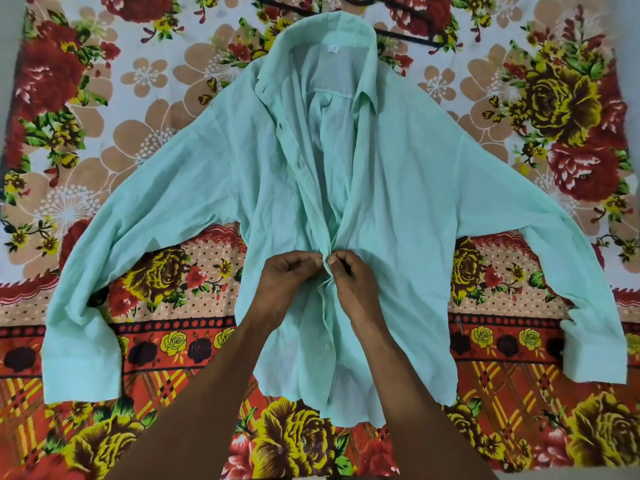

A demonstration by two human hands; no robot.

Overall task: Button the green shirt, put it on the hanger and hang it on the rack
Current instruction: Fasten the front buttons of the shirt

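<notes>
The green shirt (398, 188) lies face up and spread flat on a flowered bedsheet (104, 98), collar at the far end, both sleeves stretched out to the sides and bent back toward the near edge. Its front is parted from the collar down to about the middle, where the two edges of the placket come together.

Both hands meet at that point on the placket. The left hand (291, 282) is curled, its thumb and first fingers pinched on the left edge of the fabric, the other fingers folded in toward the palm. The right hand (349, 282) is likewise curled, thumb and forefinger nipping the right edge of the fabric, and its fingertips touch those of the left hand. Whether a button sits between the fingers cannot be told, as the cloth is bunched there.

Below the hands the placket runs closed toward the hem, with a small white button (327, 347) showing on it.

A black hanger (408, 36) lies on the bedsheet at the far end, partly hidden under the collar.
</notes>
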